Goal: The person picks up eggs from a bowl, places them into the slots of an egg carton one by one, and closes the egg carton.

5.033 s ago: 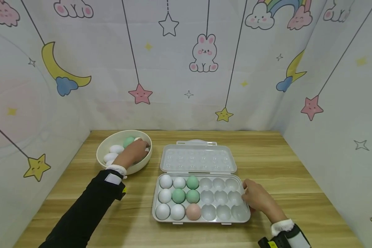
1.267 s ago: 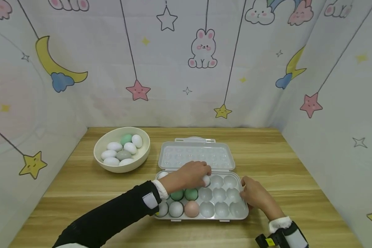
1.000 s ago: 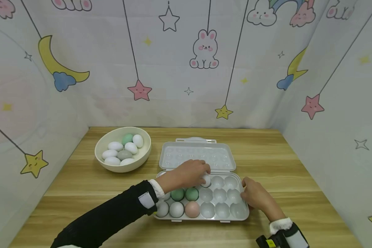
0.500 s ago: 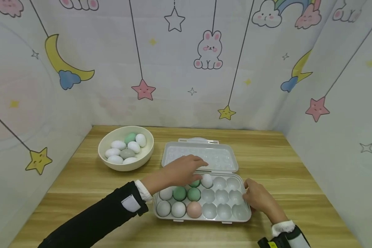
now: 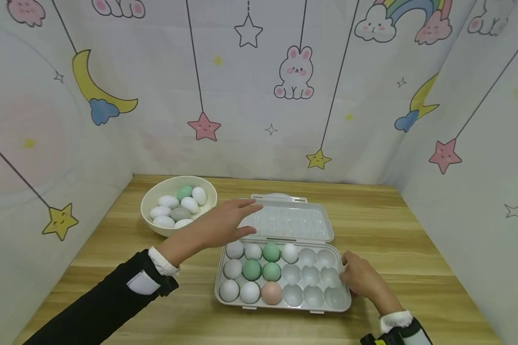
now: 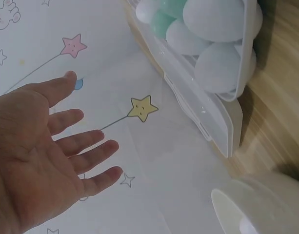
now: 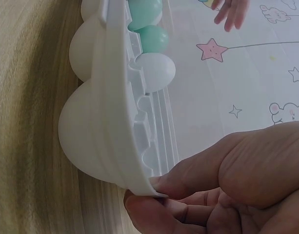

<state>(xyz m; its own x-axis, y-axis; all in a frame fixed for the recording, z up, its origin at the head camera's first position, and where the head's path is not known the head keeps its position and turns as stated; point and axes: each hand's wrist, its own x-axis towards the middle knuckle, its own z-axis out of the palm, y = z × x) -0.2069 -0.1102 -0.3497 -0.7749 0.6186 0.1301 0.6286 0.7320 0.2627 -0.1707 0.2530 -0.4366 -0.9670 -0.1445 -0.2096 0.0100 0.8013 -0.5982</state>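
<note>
My left hand [image 5: 217, 223] hovers over the left part of the egg box's raised lid [image 5: 291, 220], fingers spread and holding nothing; its bare palm faces the left wrist view. With thumb and fingers, my right hand [image 7: 237, 180] pinches the right end of the white plastic egg box [image 5: 345, 299]. White, green and one pinkish egg [image 5: 271, 293] fill the box's left half. A white egg [image 5: 289, 253] sits in the back row, right of a green egg [image 5: 271, 252]. The cups to its right are bare. Several white, green and grey eggs lie in the cream bowl [image 5: 144, 206].
The bowl stands at the back left of the wooden table [image 5: 371, 215], left of the lid. A cloth printed with stars, moons and rabbits [image 5: 297, 74] hangs behind the table and along both sides.
My left hand went from the bowl to the box, set a white egg in the back row, let go and drew back leftward, fingers spreading. My right hand kept hold of the box's end.
</note>
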